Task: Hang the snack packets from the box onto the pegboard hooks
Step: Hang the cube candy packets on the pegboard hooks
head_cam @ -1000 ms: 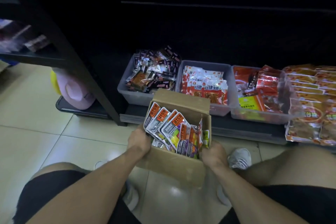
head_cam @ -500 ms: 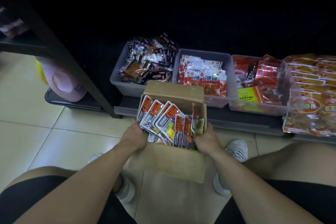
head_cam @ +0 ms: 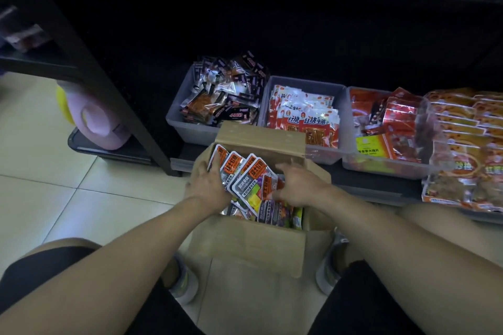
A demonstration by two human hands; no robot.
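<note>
While the person crouches over the pale tiled floor (head_cam: 49, 198), an open brown cardboard box (head_cam: 253, 247) stands between their grey sneakers (head_cam: 185, 283), its near wall facing the camera. Both hands reach into it from above. The left hand (head_cam: 208, 185) lies at the box's left edge, fingers curled round the left side of a fanned stack of grey snack packets with orange labels (head_cam: 245, 179), gripping it. The right hand (head_cam: 296, 185) is at the box's right side, thumb and fingers closing on the right edge of the same stack, pinching the packets. More colourful packets lie loose beneath the stack, toward the box's near right corner. The far flap stands upright behind the hands.

Beyond the box, a low dark shelf (head_cam: 381, 182) carries a row of grey plastic bins. The left bin (head_cam: 179, 128) holds small dark brown and black sachets. The middle bin (head_cam: 310, 84) holds white and red packets. The right clear bin (head_cam: 381, 164) holds red foil packs and a yellow one. At the shelf's right end lies a pile of orange packets (head_cam: 468, 144). At far left, a pink jug with a yellow cap (head_cam: 95, 117) lies on a dark tray behind a black upright.
</note>
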